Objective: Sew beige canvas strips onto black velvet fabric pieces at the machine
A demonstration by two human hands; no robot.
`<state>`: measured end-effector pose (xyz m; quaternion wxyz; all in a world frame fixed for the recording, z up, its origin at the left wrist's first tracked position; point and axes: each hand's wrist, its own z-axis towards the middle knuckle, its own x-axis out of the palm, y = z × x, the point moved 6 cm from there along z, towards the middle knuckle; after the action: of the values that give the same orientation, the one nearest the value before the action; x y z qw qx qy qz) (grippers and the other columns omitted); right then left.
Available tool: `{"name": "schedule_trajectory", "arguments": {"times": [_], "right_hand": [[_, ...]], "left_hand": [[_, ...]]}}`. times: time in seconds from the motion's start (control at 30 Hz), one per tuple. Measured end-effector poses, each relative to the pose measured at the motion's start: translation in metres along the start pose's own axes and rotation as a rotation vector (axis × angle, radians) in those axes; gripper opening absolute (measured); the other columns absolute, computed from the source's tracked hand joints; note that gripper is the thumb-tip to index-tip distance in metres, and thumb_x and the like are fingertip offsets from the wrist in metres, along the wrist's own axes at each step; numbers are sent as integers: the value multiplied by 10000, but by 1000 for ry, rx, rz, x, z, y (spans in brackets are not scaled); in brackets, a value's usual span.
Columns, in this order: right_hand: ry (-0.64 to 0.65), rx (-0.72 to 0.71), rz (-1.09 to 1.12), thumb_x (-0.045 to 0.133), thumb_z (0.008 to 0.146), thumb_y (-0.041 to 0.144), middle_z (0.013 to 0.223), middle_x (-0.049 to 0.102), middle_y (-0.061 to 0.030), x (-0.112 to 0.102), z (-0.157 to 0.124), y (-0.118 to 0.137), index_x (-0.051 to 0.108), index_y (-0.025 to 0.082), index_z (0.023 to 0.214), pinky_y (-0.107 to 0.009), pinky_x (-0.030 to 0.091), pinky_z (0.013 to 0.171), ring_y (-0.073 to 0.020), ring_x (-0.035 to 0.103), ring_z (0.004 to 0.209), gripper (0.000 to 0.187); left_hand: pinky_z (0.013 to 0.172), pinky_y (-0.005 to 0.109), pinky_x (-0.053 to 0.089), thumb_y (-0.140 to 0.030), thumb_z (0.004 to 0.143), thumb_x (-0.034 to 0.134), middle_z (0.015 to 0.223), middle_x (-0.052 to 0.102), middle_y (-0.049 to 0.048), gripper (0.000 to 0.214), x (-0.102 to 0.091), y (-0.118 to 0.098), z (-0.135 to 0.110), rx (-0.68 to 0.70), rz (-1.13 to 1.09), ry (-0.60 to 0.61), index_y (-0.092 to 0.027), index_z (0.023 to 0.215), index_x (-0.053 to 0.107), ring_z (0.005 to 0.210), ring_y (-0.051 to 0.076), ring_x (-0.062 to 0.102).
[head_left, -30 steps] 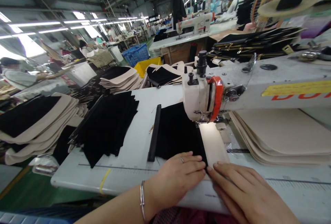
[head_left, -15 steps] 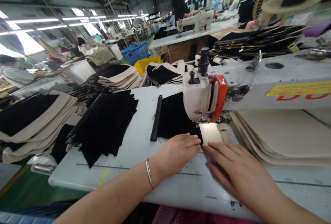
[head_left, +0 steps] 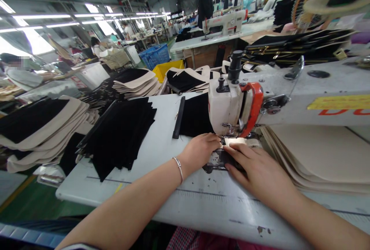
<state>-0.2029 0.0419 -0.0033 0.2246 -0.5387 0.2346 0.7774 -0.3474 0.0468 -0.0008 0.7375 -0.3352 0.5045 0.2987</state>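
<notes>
A black fabric piece (head_left: 195,117) with a dark zipper strip (head_left: 179,118) along its left edge lies by the sewing machine head (head_left: 224,105). My left hand (head_left: 202,148) rests flat at the near edge of this piece, fingers stretched toward the presser foot. Just right of the needle area, my right hand (head_left: 254,165) lies with its fingers extended over a cream strip (head_left: 235,141) lit by the machine lamp. Both hands press from above rather than grip. The metal bed plate (head_left: 215,160) shows between them. The needle point is hidden.
Black zippered pieces (head_left: 121,134) are stacked on the table's left side. Under the machine arm (head_left: 289,96) sits a pile of cream sheets (head_left: 323,153). More cream-and-black pieces (head_left: 43,126) lie at far left. A yellow bin (head_left: 167,71) and blue basket (head_left: 155,55) stand beyond.
Both hands have slid away from me toward the needle, and the black piece has moved back with them. More of the metal bed plate now shows in front. The view has shifted slightly.
</notes>
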Motion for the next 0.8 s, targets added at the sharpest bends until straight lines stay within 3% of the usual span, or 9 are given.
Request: {"name": "schedule_trajectory", "arguments": {"times": [0.23, 0.8], "right_hand": [[20, 25, -13, 434, 938, 408, 1216, 594, -109, 7, 4, -3, 514, 186, 1328, -460, 453, 898, -261, 554, 1008, 456], [-24, 21, 5, 442, 930, 350, 1241, 565, -119, 6, 3, 1, 504, 162, 1322, -456, 434, 946, -259, 530, 1076, 440]], "left_hand": [[976, 321, 492, -65, 877, 525, 1124, 658, 49, 224, 5, 12, 3, -71, -27, -11, -160, 1040, 645, 1079, 172, 597], [963, 286, 497, -37, 852, 520, 1091, 680, 34, 255, 2, 12, 5, -80, 2, -21, -170, 1001, 678, 1063, 160, 608]]}}
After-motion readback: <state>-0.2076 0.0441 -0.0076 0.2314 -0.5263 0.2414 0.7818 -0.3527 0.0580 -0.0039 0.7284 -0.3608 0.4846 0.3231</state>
